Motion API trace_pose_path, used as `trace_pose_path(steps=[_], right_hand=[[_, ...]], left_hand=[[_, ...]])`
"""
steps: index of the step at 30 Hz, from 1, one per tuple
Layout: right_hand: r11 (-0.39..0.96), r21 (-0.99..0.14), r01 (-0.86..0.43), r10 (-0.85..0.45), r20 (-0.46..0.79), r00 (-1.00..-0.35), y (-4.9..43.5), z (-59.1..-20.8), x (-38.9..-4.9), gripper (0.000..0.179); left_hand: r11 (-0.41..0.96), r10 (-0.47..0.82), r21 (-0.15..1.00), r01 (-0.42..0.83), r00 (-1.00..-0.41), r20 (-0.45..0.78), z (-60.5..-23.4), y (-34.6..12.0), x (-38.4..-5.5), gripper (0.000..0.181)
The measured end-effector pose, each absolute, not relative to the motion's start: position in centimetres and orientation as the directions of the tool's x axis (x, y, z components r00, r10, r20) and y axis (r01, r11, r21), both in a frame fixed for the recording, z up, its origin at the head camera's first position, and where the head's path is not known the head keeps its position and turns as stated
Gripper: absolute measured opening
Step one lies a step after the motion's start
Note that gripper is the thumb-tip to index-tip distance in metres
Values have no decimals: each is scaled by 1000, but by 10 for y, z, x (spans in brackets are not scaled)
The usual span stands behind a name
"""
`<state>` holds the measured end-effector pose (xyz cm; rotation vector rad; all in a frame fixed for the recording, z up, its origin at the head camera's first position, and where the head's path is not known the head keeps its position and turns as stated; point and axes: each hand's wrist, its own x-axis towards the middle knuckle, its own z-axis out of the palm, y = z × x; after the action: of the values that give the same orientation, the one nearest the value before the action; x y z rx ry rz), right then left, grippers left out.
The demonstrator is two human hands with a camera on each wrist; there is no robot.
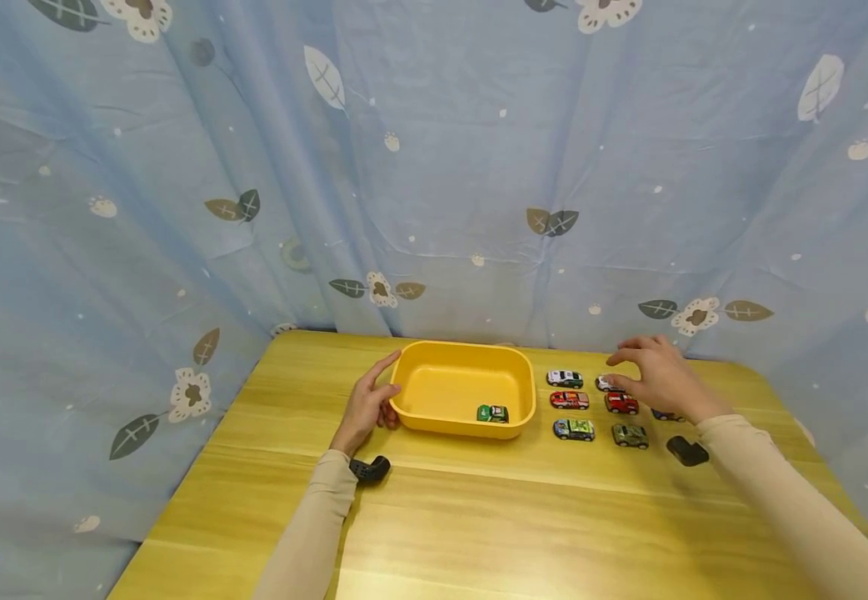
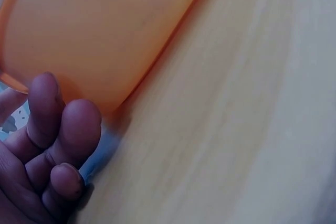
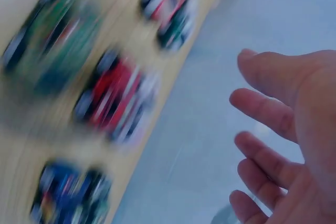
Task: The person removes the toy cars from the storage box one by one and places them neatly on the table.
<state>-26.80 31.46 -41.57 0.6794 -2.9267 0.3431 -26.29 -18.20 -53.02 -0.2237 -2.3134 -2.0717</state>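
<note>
My left hand [image 1: 366,407] holds the left end of a yellow plastic tray [image 1: 434,427], thumb at the rim and other fingers bent against the outer wall. In the left wrist view the tray [image 2: 105,30] looks orange. A green toy car [image 1: 492,414] lies inside, near the front wall. Over the toy cars to the right hovers my right hand [image 1: 659,375], fingers spread and nothing between them. Beneath it, a white toy car [image 1: 605,383] is partly covered. Nearby are a red toy car [image 1: 621,403] and a blue toy car [image 1: 665,415], the latter partly hidden.
Between tray and right hand stand a white-and-green car [image 1: 565,379], an orange-red car [image 1: 570,401] and a blue-and-lime car [image 1: 574,429]. An olive car [image 1: 631,435] is nearer the front. Behind the wooden table [image 1: 479,517] hangs a blue patterned curtain [image 1: 464,167].
</note>
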Motion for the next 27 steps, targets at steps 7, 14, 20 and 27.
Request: trace_pose_path(steps=[7,14,20,27], right_hand=[[796,-274,-539,-499,207,-842,248,-411,-280,31],[732,-220,-645,-618,183,-764,200,-402,-300,27],[679,-247,-691,-682,135,-719,174,-403,-308,22],[666,-280,-691,-708,54,-704,155,-422,-313,14]], left_hand=[[100,103,986,135,-987,124,-528,-185,-264,61],[101,96,984,146,-986,137,-525,-186,-266,61],[98,93,985,139,-987,130,-527,-184,-266,61],[95,77,989,113,-991,106,-530,-182,-263,62]])
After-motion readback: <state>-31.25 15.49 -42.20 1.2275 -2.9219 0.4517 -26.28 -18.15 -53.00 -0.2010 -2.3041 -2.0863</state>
